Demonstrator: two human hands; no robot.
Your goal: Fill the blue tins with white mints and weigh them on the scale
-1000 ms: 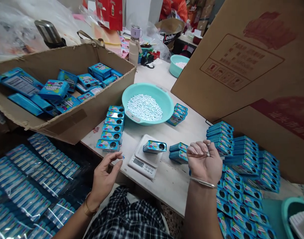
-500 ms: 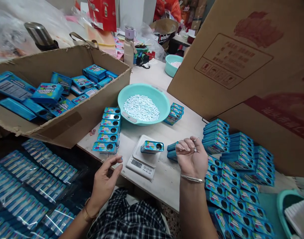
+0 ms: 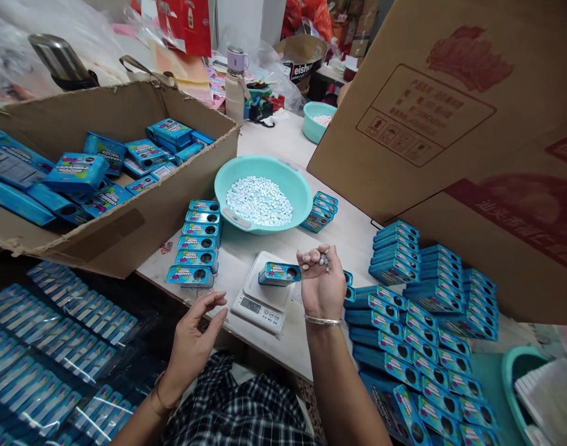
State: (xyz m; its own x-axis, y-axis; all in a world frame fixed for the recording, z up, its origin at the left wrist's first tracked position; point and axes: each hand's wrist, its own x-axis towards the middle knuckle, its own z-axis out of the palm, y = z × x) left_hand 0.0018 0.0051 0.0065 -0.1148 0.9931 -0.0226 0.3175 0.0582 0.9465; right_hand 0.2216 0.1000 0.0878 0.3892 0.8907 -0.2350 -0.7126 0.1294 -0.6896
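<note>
A small blue tin (image 3: 278, 273) with a round hole lies on a white digital scale (image 3: 261, 300) near the table's front edge. My right hand (image 3: 320, 282) is curled into a fist just right of the tin, palm up, with small white pieces showing between the fingertips. My left hand (image 3: 195, 337) hovers at the table's front edge, left of the scale, fingers apart and holding nothing. A teal bowl (image 3: 228, 179) of white tablets stands behind the scale. A row of blue tins (image 3: 195, 241) lies left of the scale.
An open cardboard box (image 3: 125, 235) of blue packs stands at the left. Stacks of blue tins (image 3: 423, 322) fill the right side under a big cardboard box (image 3: 450, 142). Wrapped blue packs (image 3: 56, 353) lie at lower left. A second teal bowl (image 3: 311, 127) and a bottle (image 3: 236, 77) stand farther back.
My right fist has moved left, from beside the right-hand stacks to right next to the tin on the scale. My left hand has stayed about where it was.
</note>
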